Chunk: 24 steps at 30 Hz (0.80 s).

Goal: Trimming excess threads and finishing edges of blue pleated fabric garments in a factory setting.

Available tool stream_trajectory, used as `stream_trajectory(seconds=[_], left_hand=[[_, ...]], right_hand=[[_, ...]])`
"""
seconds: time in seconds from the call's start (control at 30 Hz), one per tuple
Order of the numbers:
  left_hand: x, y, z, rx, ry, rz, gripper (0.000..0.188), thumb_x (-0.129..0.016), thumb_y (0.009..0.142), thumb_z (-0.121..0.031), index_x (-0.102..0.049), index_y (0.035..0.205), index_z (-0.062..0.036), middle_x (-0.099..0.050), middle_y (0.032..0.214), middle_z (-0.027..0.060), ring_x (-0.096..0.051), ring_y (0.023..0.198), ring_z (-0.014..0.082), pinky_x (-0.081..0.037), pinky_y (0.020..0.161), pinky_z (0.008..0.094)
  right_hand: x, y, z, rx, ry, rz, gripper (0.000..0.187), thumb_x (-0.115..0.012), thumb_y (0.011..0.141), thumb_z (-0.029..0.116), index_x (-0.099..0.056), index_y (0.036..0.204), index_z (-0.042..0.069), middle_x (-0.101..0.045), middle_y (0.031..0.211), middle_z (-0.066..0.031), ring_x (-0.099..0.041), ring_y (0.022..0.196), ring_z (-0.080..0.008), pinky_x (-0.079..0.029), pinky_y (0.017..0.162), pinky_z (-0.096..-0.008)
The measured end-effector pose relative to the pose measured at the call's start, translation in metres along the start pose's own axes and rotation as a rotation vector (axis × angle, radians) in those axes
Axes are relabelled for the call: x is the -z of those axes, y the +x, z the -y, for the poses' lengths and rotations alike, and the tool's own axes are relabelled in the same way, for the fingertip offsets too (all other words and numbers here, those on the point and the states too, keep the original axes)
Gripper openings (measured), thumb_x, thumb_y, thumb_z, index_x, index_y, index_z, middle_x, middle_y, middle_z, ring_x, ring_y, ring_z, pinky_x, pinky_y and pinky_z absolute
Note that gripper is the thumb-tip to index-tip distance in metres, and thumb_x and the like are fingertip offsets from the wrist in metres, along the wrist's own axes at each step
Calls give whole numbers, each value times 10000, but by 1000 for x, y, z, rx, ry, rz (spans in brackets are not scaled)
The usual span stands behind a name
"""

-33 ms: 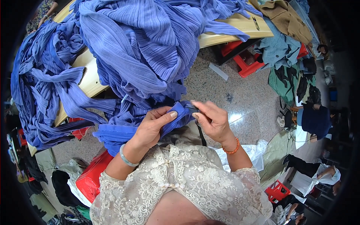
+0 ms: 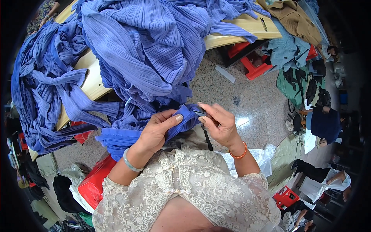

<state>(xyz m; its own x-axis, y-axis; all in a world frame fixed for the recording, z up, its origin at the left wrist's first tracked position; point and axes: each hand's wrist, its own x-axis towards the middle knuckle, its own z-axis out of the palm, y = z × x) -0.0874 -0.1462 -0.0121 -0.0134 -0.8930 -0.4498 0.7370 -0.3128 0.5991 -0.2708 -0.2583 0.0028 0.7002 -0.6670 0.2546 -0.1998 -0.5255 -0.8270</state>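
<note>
So the left hand (image 2: 156,129) is closed in a firm pinch, thumb on top, on the edge of a blue ribbed piece (image 2: 187,115), which sits just above the person's lap. The right hand (image 2: 219,123) is curled round a small dark tool (image 2: 199,113), probably thread snips, with its tip right at the cloth.

Progress-wise, I'd call it mid-piece: this one's in hand and being worked at the edge. There's a huge blue pile (image 2: 135,50) on the wooden table (image 2: 91,71), but nothing sorts finished from unfinished, so no idea how much is left.

Hard to make out: the tool's handles are buried in the fingers, and whether its blades actually bite a thread is too small to tell. Can't tell where the held piece ends and the hanging cloth starts either, and the pile runs off the top edge.
</note>
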Motion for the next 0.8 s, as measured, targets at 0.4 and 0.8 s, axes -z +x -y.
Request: stream_trajectory(seconds=[0.4, 0.8], left_hand=[[-4, 1, 1, -51, 153, 36, 244, -607, 904, -168, -628, 1054, 23, -645, 925, 25, -566, 822, 51, -449, 753, 198], [12, -13, -8, -139, 554, 12, 275, -647, 856, -97, -598, 1082, 52, -616, 942, 18, -533, 833, 52, -439, 754, 208]], right_hand=[[-9, 0, -5, -222, 421, 144, 353, -685, 838, 133, -598, 1151, -7, -583, 790, 22, -454, 627, -18, -363, 530, -188], [-4, 4, -19, -301, 441, 143, 102, -670, 858, 101, -621, 841, 13, -528, 683, 77, -399, 602, 12, -321, 517, -164]])
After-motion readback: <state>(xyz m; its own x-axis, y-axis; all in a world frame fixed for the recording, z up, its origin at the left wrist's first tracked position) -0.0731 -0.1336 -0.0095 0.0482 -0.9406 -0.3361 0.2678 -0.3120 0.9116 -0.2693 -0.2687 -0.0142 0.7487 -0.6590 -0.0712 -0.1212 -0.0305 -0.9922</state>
